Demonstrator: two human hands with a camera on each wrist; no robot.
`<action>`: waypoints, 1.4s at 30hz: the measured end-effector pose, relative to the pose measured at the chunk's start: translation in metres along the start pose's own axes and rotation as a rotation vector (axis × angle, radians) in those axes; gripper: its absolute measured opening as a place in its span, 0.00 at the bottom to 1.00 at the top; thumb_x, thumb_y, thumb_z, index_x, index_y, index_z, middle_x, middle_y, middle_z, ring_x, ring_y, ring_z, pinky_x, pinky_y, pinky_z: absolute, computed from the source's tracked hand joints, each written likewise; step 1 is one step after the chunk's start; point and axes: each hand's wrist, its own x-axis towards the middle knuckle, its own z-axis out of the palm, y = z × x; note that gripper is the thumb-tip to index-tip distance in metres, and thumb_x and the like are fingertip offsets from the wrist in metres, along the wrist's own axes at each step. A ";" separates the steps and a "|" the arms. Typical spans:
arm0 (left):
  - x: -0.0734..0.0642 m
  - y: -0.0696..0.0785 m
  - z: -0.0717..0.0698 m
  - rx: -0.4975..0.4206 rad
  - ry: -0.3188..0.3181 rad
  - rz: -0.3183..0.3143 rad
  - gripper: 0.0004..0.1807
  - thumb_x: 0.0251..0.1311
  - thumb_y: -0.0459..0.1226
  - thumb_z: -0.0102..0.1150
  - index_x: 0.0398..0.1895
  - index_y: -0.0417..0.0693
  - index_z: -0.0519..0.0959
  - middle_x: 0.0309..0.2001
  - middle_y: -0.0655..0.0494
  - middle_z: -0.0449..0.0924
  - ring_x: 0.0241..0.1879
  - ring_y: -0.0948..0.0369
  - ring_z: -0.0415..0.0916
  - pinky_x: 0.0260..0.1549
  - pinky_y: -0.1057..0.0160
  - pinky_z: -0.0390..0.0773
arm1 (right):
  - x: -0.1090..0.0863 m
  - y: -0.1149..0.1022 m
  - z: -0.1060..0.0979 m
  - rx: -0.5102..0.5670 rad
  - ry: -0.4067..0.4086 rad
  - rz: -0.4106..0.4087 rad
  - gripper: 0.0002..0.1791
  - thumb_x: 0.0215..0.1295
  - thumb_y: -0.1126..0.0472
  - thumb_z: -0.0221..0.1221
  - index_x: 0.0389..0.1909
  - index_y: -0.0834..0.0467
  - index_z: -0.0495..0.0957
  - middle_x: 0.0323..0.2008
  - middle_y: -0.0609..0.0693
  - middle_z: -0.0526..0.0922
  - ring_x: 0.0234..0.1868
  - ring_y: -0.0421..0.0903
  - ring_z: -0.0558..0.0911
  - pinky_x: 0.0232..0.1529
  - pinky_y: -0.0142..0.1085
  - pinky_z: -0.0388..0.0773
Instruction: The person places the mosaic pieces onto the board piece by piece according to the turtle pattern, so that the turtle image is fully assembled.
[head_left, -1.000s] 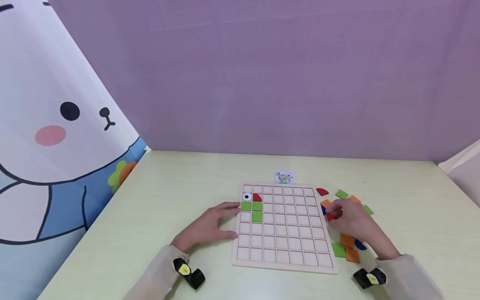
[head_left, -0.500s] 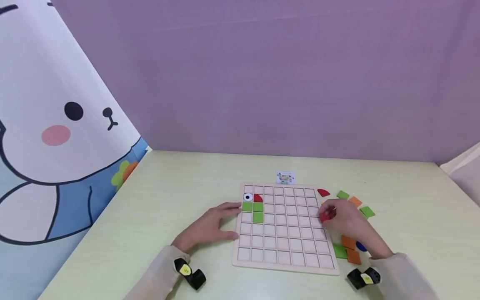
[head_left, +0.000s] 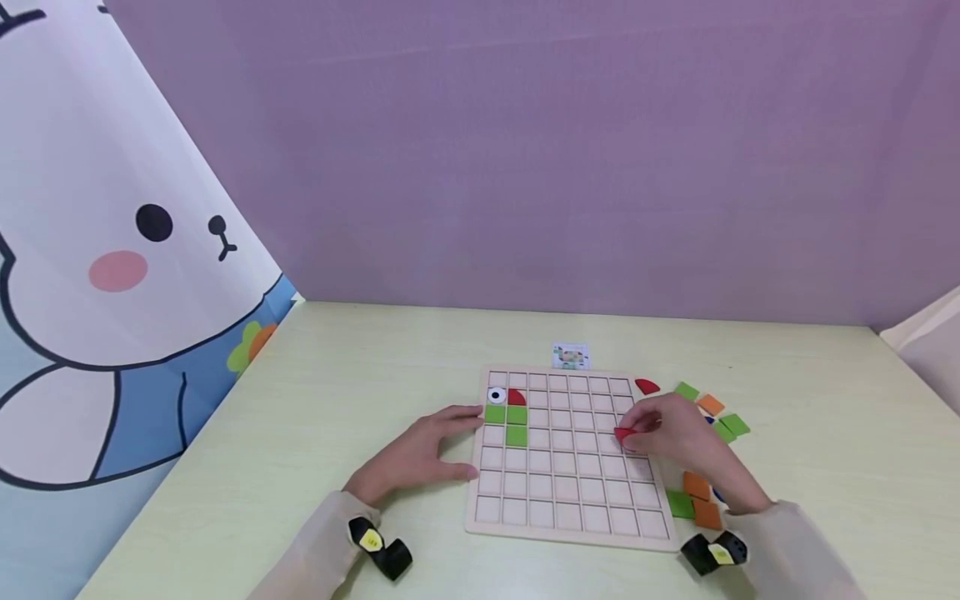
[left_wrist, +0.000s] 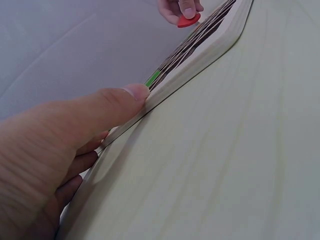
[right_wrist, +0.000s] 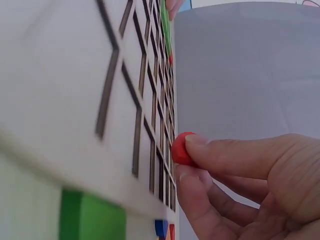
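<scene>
Red rounded piece (right_wrist: 181,153) between right fingers (right_wrist: 194,197) over gridded, pale wooden board (head_left: 566,511)

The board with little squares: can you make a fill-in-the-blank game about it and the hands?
The left hand touches the board; the right hand pinches a piece coloured ____.
The number of green tiles set in the board is ____.
In the head view, the lowest green tile off the board lies beside two tiles coloured ____.

Missing words: red; three; orange.
</scene>
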 end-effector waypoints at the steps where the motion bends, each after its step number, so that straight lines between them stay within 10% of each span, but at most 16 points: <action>1: 0.000 0.000 0.000 0.000 0.000 0.000 0.39 0.52 0.51 0.67 0.66 0.45 0.69 0.70 0.53 0.63 0.70 0.51 0.59 0.66 0.47 0.62 | 0.001 -0.001 0.001 0.006 -0.009 -0.003 0.05 0.51 0.65 0.69 0.30 0.57 0.84 0.27 0.46 0.80 0.31 0.44 0.73 0.30 0.30 0.70; 42: 0.002 0.000 0.001 -0.002 -0.002 -0.008 0.38 0.53 0.51 0.66 0.66 0.44 0.68 0.70 0.53 0.63 0.70 0.51 0.59 0.67 0.47 0.62 | 0.028 -0.071 0.061 0.252 -0.193 0.028 0.01 0.54 0.69 0.65 0.29 0.61 0.83 0.24 0.49 0.82 0.24 0.42 0.76 0.27 0.31 0.76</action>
